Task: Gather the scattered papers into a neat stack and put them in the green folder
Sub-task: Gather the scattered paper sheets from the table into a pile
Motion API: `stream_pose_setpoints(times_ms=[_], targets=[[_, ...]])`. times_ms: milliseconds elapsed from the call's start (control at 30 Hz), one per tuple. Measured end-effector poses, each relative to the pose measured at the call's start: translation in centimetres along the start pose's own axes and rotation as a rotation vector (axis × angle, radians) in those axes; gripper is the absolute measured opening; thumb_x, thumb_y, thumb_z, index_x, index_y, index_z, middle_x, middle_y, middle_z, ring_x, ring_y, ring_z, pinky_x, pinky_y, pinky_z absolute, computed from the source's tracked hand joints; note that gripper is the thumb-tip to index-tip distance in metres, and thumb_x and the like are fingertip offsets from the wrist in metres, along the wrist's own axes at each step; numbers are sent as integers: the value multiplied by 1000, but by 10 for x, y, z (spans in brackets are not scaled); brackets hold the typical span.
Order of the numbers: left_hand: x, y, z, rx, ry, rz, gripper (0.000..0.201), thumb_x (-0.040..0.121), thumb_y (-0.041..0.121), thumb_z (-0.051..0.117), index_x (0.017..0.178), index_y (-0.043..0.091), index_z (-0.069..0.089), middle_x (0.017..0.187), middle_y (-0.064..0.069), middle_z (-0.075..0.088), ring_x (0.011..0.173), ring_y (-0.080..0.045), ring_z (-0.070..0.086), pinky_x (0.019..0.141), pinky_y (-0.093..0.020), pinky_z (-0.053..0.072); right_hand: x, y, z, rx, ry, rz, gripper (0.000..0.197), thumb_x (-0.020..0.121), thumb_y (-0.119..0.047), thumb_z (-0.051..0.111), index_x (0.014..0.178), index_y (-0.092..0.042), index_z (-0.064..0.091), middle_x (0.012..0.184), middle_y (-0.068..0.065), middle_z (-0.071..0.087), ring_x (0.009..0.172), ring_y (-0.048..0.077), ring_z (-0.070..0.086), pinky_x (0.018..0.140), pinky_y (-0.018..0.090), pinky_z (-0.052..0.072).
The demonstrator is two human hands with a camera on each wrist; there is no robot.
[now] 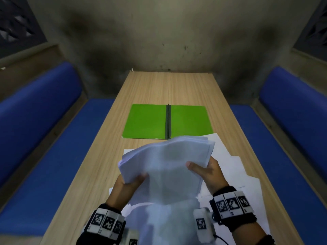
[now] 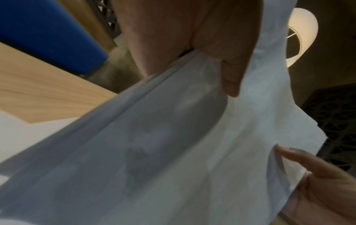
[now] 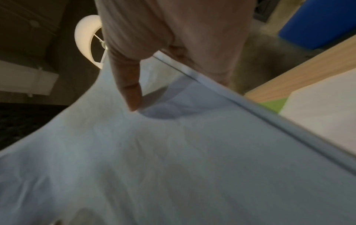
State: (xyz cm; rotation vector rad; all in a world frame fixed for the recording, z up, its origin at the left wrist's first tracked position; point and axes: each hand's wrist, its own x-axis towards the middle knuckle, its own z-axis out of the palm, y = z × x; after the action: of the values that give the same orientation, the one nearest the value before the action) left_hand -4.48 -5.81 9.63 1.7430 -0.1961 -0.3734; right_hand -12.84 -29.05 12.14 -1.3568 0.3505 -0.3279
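Note:
A green folder [image 1: 150, 121] lies open and flat in the middle of the wooden table [image 1: 150, 85], its dark spine running away from me. I hold a sagging bundle of white papers [image 1: 164, 165] above the near half of the table. My left hand [image 1: 129, 183] grips the bundle's left edge, thumb on top [image 2: 231, 76]. On the other side, my right hand [image 1: 203, 168] pinches its right edge, thumb on top [image 3: 131, 94]. More white sheets [image 1: 238, 177] lie loose on the table under and to the right of the bundle; one reaches the folder's near right corner.
Blue padded benches [image 1: 44, 138] [image 1: 292, 129] run along both long sides of the table. A stained grey wall stands at the far end. A round ceiling lamp [image 2: 300, 38] shows in the wrist views.

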Motion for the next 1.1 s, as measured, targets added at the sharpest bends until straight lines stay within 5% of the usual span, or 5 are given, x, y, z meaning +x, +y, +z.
stream_pose_setpoints(times_ms=[167, 267, 567, 867, 1100], targets=[[-3, -23, 4, 157, -146, -69, 92, 32, 68, 78, 103, 13, 58, 91, -2, 63, 86, -10, 60, 76, -20, 47, 0, 22, 6, -85, -3, 140, 33, 53, -13, 86, 82, -12, 70, 82, 4, 75, 80, 23, 70, 76, 38, 57], [-3, -26, 9, 126, -59, -116, 55, 55, 43, 78, 95, 9, 63, 87, -10, 62, 84, -22, 58, 86, -45, 50, 6, 27, 8, -84, 79, 147, 15, 73, 1, 73, 79, -12, 68, 74, 0, 72, 66, 13, 68, 66, 27, 56], [22, -23, 0, 68, 32, -48, 11, 79, 6, 68, 76, 15, 62, 46, 19, 64, 64, -11, 63, 48, -5, 45, 12, 43, -6, -268, 45, 146, 13, 82, -6, 65, 90, -17, 64, 80, -11, 67, 68, -1, 67, 56, 9, 52], [25, -49, -42, -174, -37, -362, 31, 79, -2, 64, 109, 6, 58, 91, -11, 69, 83, -26, 66, 69, -37, 53, 17, 72, -145, -785, 409, 553, 36, 86, -18, 62, 117, 0, 56, 124, 22, 57, 110, 35, 55, 96, 41, 43], [16, -47, -30, -227, -152, -356, 56, 65, 20, 80, 114, 3, 59, 83, -1, 77, 78, -19, 73, 64, -28, 56, 4, 96, -84, -439, 153, 610, 35, 83, -30, 65, 107, -6, 57, 70, 8, 53, 59, 20, 46, 55, 30, 41]])
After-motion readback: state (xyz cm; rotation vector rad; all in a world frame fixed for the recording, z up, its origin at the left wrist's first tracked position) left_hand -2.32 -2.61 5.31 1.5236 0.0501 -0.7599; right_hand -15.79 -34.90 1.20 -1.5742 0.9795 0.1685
